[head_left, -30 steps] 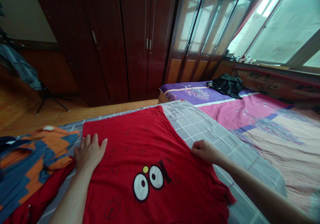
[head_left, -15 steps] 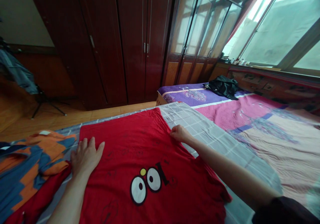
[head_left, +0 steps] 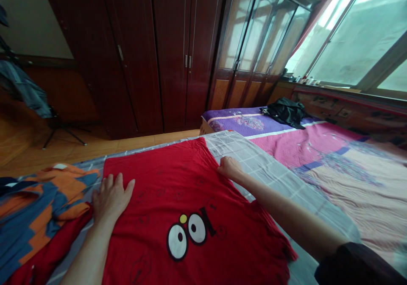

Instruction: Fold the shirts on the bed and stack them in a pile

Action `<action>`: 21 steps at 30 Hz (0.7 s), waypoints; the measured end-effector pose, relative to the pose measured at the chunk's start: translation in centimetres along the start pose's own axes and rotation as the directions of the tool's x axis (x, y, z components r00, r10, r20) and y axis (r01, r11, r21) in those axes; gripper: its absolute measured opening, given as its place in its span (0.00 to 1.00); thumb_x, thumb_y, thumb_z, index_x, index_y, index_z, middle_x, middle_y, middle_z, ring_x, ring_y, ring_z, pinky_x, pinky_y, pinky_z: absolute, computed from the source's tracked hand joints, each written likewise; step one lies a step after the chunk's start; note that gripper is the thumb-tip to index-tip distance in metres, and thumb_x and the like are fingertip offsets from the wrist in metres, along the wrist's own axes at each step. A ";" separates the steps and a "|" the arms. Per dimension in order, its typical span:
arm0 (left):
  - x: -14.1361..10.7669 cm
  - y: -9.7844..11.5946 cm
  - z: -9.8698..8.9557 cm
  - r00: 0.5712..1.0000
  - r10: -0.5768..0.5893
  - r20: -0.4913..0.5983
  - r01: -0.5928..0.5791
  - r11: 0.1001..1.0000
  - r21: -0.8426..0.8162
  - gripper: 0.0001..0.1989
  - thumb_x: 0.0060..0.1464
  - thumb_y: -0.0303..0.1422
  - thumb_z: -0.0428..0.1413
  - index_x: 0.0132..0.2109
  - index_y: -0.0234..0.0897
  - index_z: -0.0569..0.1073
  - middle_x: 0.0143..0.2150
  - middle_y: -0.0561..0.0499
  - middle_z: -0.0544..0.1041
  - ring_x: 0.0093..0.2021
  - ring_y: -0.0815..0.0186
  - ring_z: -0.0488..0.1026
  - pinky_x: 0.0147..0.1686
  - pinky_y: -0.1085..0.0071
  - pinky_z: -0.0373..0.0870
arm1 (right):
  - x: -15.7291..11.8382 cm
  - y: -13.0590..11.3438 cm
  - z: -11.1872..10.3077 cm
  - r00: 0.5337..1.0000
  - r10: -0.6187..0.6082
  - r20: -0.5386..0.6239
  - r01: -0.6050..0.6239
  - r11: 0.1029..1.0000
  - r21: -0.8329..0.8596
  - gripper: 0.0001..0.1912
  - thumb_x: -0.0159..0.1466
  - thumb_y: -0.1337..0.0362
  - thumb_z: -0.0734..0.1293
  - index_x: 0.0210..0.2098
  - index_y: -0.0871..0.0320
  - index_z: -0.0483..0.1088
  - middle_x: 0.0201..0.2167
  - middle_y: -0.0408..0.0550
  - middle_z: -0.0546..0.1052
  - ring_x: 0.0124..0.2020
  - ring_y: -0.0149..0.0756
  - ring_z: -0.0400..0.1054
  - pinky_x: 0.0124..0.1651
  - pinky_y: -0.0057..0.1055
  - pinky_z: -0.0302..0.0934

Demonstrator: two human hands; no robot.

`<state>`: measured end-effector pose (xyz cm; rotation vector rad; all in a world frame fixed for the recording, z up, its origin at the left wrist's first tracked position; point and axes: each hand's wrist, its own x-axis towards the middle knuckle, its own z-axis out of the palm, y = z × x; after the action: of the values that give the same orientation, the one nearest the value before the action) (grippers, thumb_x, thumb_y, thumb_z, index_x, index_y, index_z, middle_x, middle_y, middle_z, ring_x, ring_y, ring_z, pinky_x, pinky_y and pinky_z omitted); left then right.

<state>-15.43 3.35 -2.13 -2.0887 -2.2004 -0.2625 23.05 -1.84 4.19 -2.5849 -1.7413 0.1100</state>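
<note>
A red T-shirt [head_left: 159, 200] lies spread over a grey checked sheet [head_left: 267, 170], its print of two big cartoon eyes and a yellow dot facing up. My left hand [head_left: 112, 196] rests flat on the shirt's left edge, fingers spread. On the opposite edge, my right hand [head_left: 230, 167] is closed, its fingers curled at the red cloth and pinching the side of the shirt. The fingertips of that hand are partly hidden. The shirt's sleeve lies bunched beneath my right forearm.
Orange and blue clothing [head_left: 47, 208] is heaped at the left. Behind stand dark wooden wardrobes [head_left: 171, 56]. A bed with a purple and pink cover [head_left: 286, 145] lies to the right, with a black garment [head_left: 284, 112] on it. A tripod [head_left: 60, 126] stands on the floor at left.
The view has shifted very slightly, moving the whole scene a little to the right. Both hands keep their places on the shirt.
</note>
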 end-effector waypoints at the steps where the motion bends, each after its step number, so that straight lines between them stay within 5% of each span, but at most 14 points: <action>1: 0.0 0.0 0.0 1.000 0.000 -0.004 0.000 1.000 -0.001 0.32 0.61 0.46 0.34 0.62 0.28 0.61 0.63 0.33 0.59 0.64 0.47 0.54 0.56 0.49 0.55 | 0.1 0.2 -0.1 1.000 0.006 -0.009 -0.006 1.000 -0.015 0.15 0.54 0.67 0.62 0.37 0.64 0.76 0.37 0.61 0.78 0.38 0.45 0.73 0.33 0.29 0.59; 7: -0.2 0.2 -0.3 1.000 -0.007 0.007 0.007 1.000 -0.006 0.32 0.61 0.45 0.35 0.62 0.28 0.61 0.64 0.33 0.58 0.64 0.48 0.54 0.56 0.50 0.56 | 0.2 1.2 -1.4 1.000 0.010 0.002 -0.010 0.998 -0.059 0.15 0.55 0.65 0.61 0.37 0.64 0.75 0.36 0.61 0.78 0.36 0.45 0.73 0.32 0.31 0.59; 12: -0.3 0.4 -0.4 1.000 -0.018 0.002 0.018 1.000 0.007 0.30 0.61 0.44 0.37 0.62 0.28 0.61 0.64 0.33 0.59 0.64 0.47 0.54 0.57 0.50 0.55 | 0.1 -1.5 -1.7 0.983 -0.174 -0.054 0.170 0.983 -0.072 0.17 0.61 0.65 0.58 0.46 0.60 0.72 0.45 0.57 0.75 0.46 0.43 0.68 0.42 0.31 0.59; 17: -0.3 0.5 -0.5 1.000 -0.020 0.007 0.020 1.000 0.012 0.30 0.62 0.44 0.37 0.62 0.29 0.61 0.64 0.34 0.59 0.64 0.49 0.55 0.56 0.51 0.55 | 2.3 -3.7 -0.7 0.956 -0.289 -0.049 0.285 0.955 -0.080 0.14 0.63 0.67 0.57 0.42 0.61 0.73 0.44 0.58 0.75 0.49 0.44 0.65 0.49 0.34 0.56; 21: -0.3 0.6 -0.6 1.000 -0.021 0.014 0.021 1.000 0.022 0.29 0.62 0.44 0.39 0.62 0.29 0.61 0.64 0.34 0.59 0.64 0.49 0.54 0.57 0.50 0.54 | 3.8 -4.1 0.0 0.936 -0.337 -0.103 0.330 0.941 -0.077 0.21 0.66 0.65 0.54 0.56 0.61 0.63 0.57 0.59 0.66 0.58 0.45 0.57 0.57 0.37 0.50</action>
<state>-14.85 2.99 -1.60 -2.0636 -2.2240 -0.2250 20.68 3.22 4.23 -2.2352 -2.1338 -0.0966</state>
